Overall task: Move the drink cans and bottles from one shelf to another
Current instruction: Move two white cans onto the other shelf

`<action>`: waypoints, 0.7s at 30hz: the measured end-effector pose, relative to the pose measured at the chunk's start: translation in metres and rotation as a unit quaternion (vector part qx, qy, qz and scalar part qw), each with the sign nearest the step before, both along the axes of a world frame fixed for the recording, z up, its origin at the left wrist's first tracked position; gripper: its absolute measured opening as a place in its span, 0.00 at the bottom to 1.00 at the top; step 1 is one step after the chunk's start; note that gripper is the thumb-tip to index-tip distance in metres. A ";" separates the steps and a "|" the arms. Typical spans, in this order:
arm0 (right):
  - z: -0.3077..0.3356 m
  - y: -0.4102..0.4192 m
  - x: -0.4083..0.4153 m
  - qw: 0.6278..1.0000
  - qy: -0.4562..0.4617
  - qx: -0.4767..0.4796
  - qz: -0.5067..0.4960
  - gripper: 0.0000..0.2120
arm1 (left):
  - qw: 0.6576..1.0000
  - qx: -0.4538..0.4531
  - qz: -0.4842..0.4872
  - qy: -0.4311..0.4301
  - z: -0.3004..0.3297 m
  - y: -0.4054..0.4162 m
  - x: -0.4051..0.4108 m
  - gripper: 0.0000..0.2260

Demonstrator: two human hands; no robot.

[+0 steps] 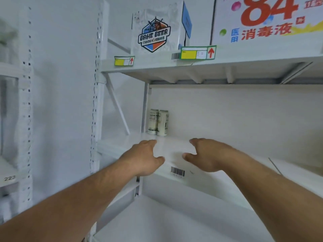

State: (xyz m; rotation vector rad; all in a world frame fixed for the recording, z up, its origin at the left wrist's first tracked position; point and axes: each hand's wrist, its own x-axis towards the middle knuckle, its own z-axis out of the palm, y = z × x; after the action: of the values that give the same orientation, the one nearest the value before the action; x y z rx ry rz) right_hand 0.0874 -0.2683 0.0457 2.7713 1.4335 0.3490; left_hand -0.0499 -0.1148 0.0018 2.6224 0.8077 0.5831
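My left hand (145,157) and right hand (203,155): fingers loosely spread, holding nothing, hovering over middle shelf (174,151). Two pale beer cans (158,123) upright, touching each other, beyond my left fingertips at shelf's back left corner. Bahe Beer box (157,30) on shelf above.

Premises: retail shop or its stockroom, drinks and household goods section.

Fixtures: white metal shelving (192,67) on perforated uprights (97,84) with slanted brackets, standing against a plain white wall; a second like unit at the far left, marked "223" (9,178).

Labelling: yellow-and-green price tags with red up-arrows (198,52) clipped to the front edge of the upper shelf; barcode stickers (178,171) on the shelf edges.

Stock: a shrink-wrapped case printed "BAHE BEER" (154,32) and a carton printed "84" with Chinese text for disinfectant (267,18) on the upper shelf; two pale drink cans (158,123) at the back left corner of the middle shelf.
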 end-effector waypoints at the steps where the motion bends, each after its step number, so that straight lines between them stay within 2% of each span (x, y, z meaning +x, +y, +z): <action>1: 0.002 0.009 -0.003 1.000 -0.005 -0.003 0.002 0.35 | 1.000 -0.006 0.004 -0.006 0.000 0.007 -0.004 0.35; 9: 0.004 0.059 0.011 0.999 -0.032 -0.006 0.020 0.35 | 0.999 -0.017 0.038 -0.019 0.000 0.049 -0.001 0.35; 16: 0.007 0.096 0.046 0.997 -0.050 0.027 0.050 0.33 | 0.997 0.014 0.073 -0.010 0.013 0.076 0.034 0.35; 21: 0.002 0.112 0.069 0.996 -0.069 0.005 0.057 0.30 | 0.997 0.014 0.080 -0.001 0.016 0.091 0.061 0.34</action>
State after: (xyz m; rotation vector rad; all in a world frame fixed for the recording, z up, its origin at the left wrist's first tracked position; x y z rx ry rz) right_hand 0.1569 -0.1560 0.0476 2.6184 1.5634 0.5393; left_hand 0.0113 -0.0235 0.0174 2.5971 1.0232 0.6423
